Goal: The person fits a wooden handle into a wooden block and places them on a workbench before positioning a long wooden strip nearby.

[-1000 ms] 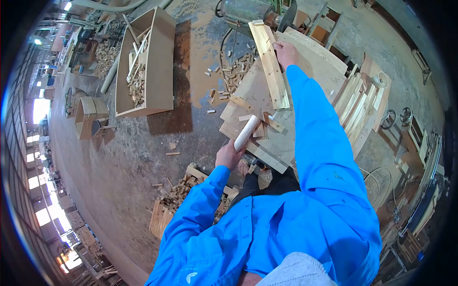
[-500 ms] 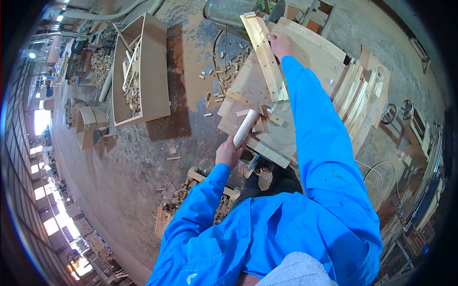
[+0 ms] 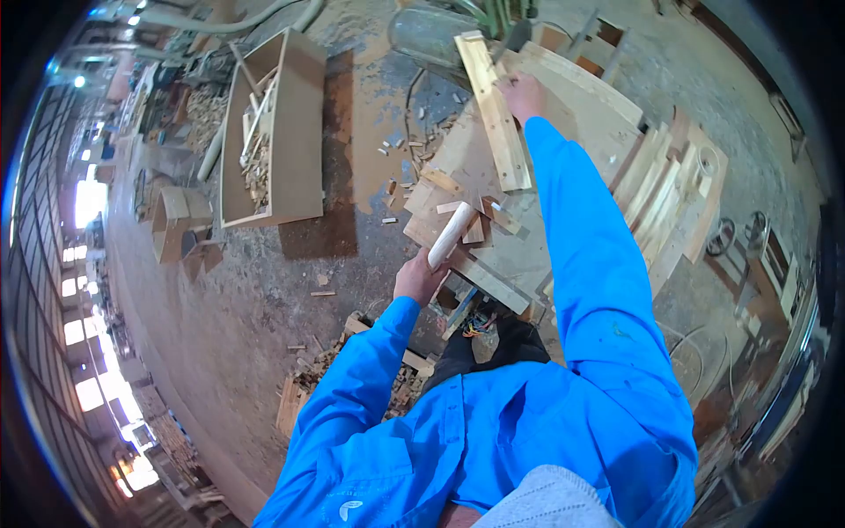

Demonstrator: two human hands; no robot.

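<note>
My left hand [image 3: 420, 277] is wrapped round the lower end of a pale rounded wooden piece [image 3: 451, 235], which slants up over the near left edge of the worktable [image 3: 576, 132]. My right hand [image 3: 523, 95] reaches to the far side, its fingers closed on the edge of a long light wooden board [image 3: 495, 114]. That board lies lengthwise away from me. Small wood offcuts [image 3: 440, 181] lie around the top of the rounded piece.
A large open wooden box [image 3: 299, 132] with scraps stands on the floor at the left. Stacked wooden strips [image 3: 653, 180] lie on the table's right side. A scrap pile [image 3: 407, 387] is near my feet, and a hose [image 3: 691, 348] at the right.
The view has shifted slightly, so the box and floor appear further right. Both hands keep their holds, with the board and the rounded piece in nearly the same places on the table.
</note>
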